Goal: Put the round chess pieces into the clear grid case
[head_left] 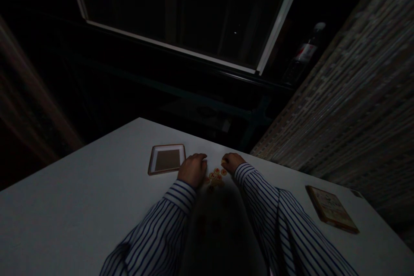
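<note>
Pieces (217,171), small, round and pale, lie in a loose cluster on the white table (80,211), in the space between the two hands, and some of them rest partly one upon another. Several carry red marks on the upper face, which look like written characters, but they are too small to be read. The left hand (193,169) is at the left edge of this cluster, its fingers bent and the palm turned down; whether it holds something under the fingers, I cannot tell. The right hand (233,162) is narrow, with thumb and fingers closed on one more piece (223,162) at the upper right of the cluster. Both arms wear striped sleeves (150,233) in white and dark blue. Just beside the left hand stands a shallow tray (167,160), its open side up, with brown rim, pale inner walls and a flat brownish floor. Well apart, on the right side of the table, lies a flat box (332,208) with brown edges; its top bears a printed label, too blurred for reading. Beyond the table, near the bead curtain (343,95), stands a bottle (304,54) with light cap, dark content and a white and red label, whose words are not legible.
</note>
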`<state>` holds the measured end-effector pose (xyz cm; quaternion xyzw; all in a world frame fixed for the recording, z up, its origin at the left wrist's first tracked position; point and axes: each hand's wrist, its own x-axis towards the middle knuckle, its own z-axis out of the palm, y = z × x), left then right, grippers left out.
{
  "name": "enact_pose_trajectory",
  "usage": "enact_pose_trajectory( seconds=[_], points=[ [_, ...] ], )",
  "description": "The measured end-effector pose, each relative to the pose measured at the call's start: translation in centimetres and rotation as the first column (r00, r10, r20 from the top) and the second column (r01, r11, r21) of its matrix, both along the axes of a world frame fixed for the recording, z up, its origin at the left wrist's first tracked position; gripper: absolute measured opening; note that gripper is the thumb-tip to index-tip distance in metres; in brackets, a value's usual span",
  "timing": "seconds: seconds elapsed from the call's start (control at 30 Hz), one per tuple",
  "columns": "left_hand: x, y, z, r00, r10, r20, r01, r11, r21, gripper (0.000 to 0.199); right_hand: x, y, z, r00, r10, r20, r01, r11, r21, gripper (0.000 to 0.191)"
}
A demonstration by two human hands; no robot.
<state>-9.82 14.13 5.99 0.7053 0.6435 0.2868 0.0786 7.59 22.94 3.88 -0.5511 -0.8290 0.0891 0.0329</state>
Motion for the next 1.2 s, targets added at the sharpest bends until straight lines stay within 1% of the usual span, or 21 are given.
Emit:
enact_pose_trajectory(
  seconds=[0.1, 0.2, 0.27, 0.33, 0.4, 0.53, 0.63, 0.73, 0.83, 0.9, 0.97, 1.07, 1.2],
  points=[
    [-0.2, 0.9, 0.5, 1.0, -0.005, 0.027, 0.004, 1.0, 0.029, 0.032, 0.0, 0.0, -0.1, 0.997, -0.015, -0.07, 0.013, 1.0, -0.018, 0.025],
    [-0.4, 1.3, 0.4, 0.999, -0.013, 0.032, 0.012, 0.999, 0.034, 0.032, 0.3, 0.2, -0.2, 0.982, -0.028, -0.185, 0.016, 0.998, -0.067, 0.02],
    [-0.5, 1.3, 0.2, 0.999, -0.017, 0.029, 0.016, 0.999, 0.028, 0.032, 0.5, 0.3, -0.2, 0.956, -0.049, -0.288, 0.015, 0.993, -0.118, 0.019],
    [-0.5, 1.2, 0.1, 0.999, -0.022, 0.023, 0.022, 1.0, 0.014, 0.032, 0.7, 0.6, -0.3, 0.913, -0.094, -0.396, 0.018, 0.981, -0.191, 0.022],
    [-0.4, 1.2, 0.0, 0.999, -0.035, 0.017, 0.035, 0.999, -0.002, 0.032, 0.7, 0.7, -0.2, 0.854, -0.163, -0.494, 0.021, 0.96, -0.28, 0.024],
    [0.1, 1.4, -0.3, 0.996, -0.083, 0.02, 0.083, 0.997, -0.008, 0.032, 0.5, 0.6, 0.3, 0.719, -0.294, -0.63, -0.007, 0.903, -0.429, 0.019],
    [0.5, 1.4, -0.7, 0.991, -0.125, 0.038, 0.125, 0.992, -0.001, 0.031, 0.3, 0.2, 0.9, 0.646, -0.351, -0.678, -0.041, 0.871, -0.49, 0.017],
    [1.0, 1.4, -1.1, 0.987, -0.145, 0.065, 0.145, 0.989, 0.005, 0.032, -0.1, -0.1, 1.3, 0.596, -0.382, -0.707, -0.072, 0.851, -0.52, 0.016],
    [1.3, 1.2, -1.1, 0.985, -0.149, 0.086, 0.148, 0.989, 0.019, 0.034, -0.4, -0.4, 1.5, 0.546, -0.4, -0.736, -0.124, 0.83, -0.544, 0.015],
    [1.4, 1.2, -0.9, 0.984, -0.141, 0.105, 0.138, 0.99, 0.035, 0.035, -0.6, -0.6, 1.6, 0.538, -0.391, -0.747, -0.156, 0.824, -0.544, 0.015],
    [1.4, 1.1, -0.7, 0.983, -0.131, 0.128, 0.126, 0.991, 0.045, 0.035, -0.7, -0.8, 1.8, 0.556, -0.361, -0.749, -0.176, 0.829, -0.531, 0.017],
    [1.4, 1.1, -0.5, 0.978, -0.13, 0.163, 0.123, 0.991, 0.051, 0.035, -0.9, -1.1, 2.1, 0.579, -0.304, -0.756, -0.198, 0.848, -0.493, 0.022],
    [1.3, 1.1, -0.4, 0.964, -0.163, 0.212, 0.152, 0.986, 0.069, 0.033, -0.9, -1.6, 2.6, 0.573, -0.245, -0.782, -0.223, 0.872, -0.436, 0.025]
  ],
)
